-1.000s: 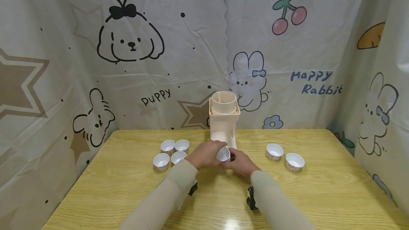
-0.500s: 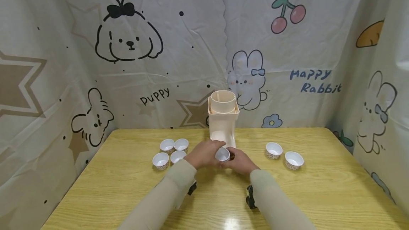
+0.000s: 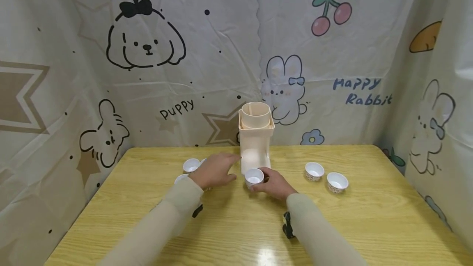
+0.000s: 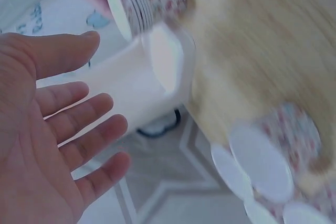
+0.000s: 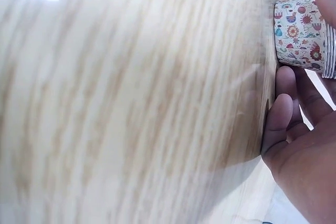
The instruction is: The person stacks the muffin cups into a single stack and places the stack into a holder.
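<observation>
My right hand [image 3: 275,184] grips a nested stack of paper baking cups [image 3: 254,177] with white insides and a flowered print, thumb and fingers round its side. The stack [image 5: 300,35] stands on the table, several rims layered at its top. Just behind it rises a beige plastic holder [image 3: 255,138] with a round tube in its square top and an open front low down. My left hand [image 3: 214,170] is apart from the stack, over the left cups. In the left wrist view the left hand [image 4: 47,114] has its fingers spread and holds nothing.
Several flowered cups stand grouped on the left, one white cup [image 3: 191,165] showing beside the left hand, others partly hidden by it. Two more cups, one nearer [image 3: 337,182] and one farther [image 3: 314,171], stand on the right. A patterned cloth [image 3: 218,52] hangs behind the wooden table [image 3: 332,229].
My left hand has let go of the cup stack and moved left, its fingers opening. The right hand keeps its grip on the stack. The head view has shifted slightly.
</observation>
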Action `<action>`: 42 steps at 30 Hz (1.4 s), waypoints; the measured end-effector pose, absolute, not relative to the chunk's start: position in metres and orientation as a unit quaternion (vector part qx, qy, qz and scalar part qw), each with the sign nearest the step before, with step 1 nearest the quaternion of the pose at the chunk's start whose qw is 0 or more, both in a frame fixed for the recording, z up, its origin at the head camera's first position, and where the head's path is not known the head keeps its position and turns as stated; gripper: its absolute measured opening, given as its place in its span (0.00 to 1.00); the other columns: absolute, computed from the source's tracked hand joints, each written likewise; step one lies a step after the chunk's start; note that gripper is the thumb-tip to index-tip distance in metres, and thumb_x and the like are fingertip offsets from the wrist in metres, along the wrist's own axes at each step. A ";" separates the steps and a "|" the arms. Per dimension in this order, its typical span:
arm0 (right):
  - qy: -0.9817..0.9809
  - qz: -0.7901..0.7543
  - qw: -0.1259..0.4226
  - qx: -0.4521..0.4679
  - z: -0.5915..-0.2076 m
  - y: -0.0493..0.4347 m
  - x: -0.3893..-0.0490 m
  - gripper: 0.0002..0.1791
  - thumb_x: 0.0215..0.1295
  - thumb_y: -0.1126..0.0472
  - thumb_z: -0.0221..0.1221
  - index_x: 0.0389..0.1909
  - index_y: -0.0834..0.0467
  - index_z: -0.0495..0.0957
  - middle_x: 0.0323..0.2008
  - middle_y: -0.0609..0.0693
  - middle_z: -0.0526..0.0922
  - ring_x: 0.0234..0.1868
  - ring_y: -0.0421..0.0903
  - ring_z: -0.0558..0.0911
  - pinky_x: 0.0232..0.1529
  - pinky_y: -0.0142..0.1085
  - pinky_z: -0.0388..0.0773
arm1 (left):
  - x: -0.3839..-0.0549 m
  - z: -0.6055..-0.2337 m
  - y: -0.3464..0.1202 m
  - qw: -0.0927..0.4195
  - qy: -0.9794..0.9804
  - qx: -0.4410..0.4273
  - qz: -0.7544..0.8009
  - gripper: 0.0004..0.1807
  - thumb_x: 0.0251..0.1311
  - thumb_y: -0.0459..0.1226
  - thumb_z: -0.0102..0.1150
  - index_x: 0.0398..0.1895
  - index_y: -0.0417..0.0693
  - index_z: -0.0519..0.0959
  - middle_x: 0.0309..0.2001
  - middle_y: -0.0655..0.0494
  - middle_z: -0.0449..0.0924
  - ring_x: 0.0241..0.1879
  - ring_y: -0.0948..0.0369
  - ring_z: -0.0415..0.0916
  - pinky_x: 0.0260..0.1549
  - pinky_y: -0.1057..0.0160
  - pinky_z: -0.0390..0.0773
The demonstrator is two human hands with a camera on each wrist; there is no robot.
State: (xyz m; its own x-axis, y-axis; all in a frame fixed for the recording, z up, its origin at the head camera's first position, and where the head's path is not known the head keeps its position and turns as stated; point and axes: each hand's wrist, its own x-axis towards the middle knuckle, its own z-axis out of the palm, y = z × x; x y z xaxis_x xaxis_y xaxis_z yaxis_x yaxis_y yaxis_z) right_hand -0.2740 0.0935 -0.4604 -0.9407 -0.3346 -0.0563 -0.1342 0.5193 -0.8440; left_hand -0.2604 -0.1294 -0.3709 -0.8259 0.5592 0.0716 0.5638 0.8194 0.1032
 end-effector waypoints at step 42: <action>0.884 -0.439 0.077 -0.140 -0.463 0.088 -0.271 0.37 0.51 0.50 0.74 0.64 0.51 0.73 0.54 0.52 0.83 0.51 0.47 0.80 0.54 0.44 0.75 | -0.244 -0.401 -0.281 -0.054 -0.971 -0.107 -0.207 0.37 0.60 0.47 0.65 0.66 0.31 0.70 0.66 0.30 0.69 0.64 0.35 0.69 0.61 0.39 0.71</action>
